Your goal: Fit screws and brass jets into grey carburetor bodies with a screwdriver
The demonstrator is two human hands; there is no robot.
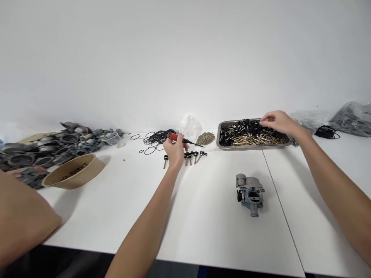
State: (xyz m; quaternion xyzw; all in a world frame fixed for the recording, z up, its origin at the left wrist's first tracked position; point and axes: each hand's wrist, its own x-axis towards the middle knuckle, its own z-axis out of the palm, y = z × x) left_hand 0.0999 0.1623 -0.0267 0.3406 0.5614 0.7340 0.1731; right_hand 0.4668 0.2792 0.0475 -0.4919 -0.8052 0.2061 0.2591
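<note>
My left hand (174, 151) is closed around the red-and-black handle of a screwdriver (176, 138), whose thin dark shaft points right. Just below that hand stands a short row of brass-stemmed parts with black tops (196, 155). At the back right, my right hand (277, 120) reaches over the far rim of a metal tray (252, 147). Its fingers are pinched together at the black pieces; whatever they hold is hidden. Black-topped brass screws (246, 137) fill the tray. A grey metal carburetor (251, 195) rests on the white table in front.
Black rubber rings (158, 138) and a pile of small brass pieces (205, 138) lie near the wall. Grey carburetor bodies (49, 148) heap at left, beside a tan bowl (87, 175). Another person's arm (26, 216) intrudes there. Plastic bags (352, 119) sit far right.
</note>
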